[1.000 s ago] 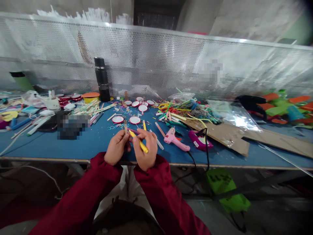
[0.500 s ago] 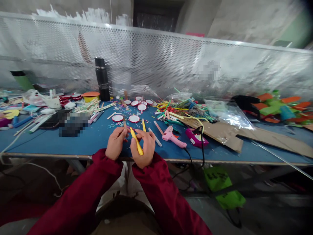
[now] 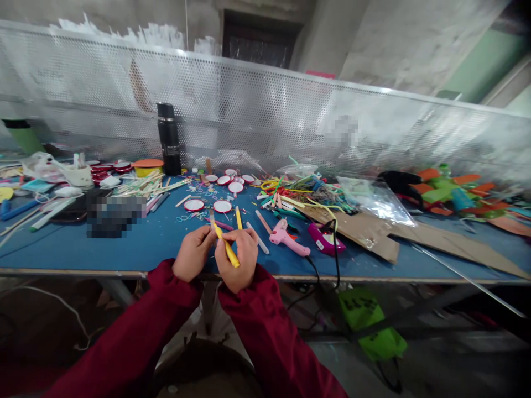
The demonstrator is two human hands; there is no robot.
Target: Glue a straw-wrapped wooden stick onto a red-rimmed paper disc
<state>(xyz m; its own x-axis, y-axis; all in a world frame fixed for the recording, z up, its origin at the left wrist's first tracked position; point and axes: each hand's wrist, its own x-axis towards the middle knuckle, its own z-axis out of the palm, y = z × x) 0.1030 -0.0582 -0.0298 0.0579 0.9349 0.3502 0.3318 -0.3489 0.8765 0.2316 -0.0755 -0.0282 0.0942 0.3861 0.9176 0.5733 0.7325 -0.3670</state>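
Observation:
My right hand (image 3: 238, 260) is closed around a yellow marker (image 3: 231, 253), its narrow end slanting up and left towards my other hand. My left hand (image 3: 194, 251) is pinched shut beside that end; what its fingertips hold is too small to make out. A thin brownish strip (image 3: 212, 216) shows just above the fingertips, and I cannot tell whether it is held or lies on the table. Beyond the hands lie a purple stick (image 3: 224, 225), a yellow stick (image 3: 238, 217) and a whitish stick (image 3: 258, 238). Two round white discs with red rims (image 3: 222, 206) lie further back.
Right of my hands, a pink glue gun (image 3: 287, 239) rests on the blue table (image 3: 136, 255), near a purple device (image 3: 326, 240) and cables. Cardboard (image 3: 365, 232) and coloured strands (image 3: 309, 188) lie beyond. A black bottle (image 3: 168, 141) stands before the perforated metal screen (image 3: 257, 110).
The view has shifted slightly. The marker's narrow end has come closer to my left fingertips, and both hands stay close together.

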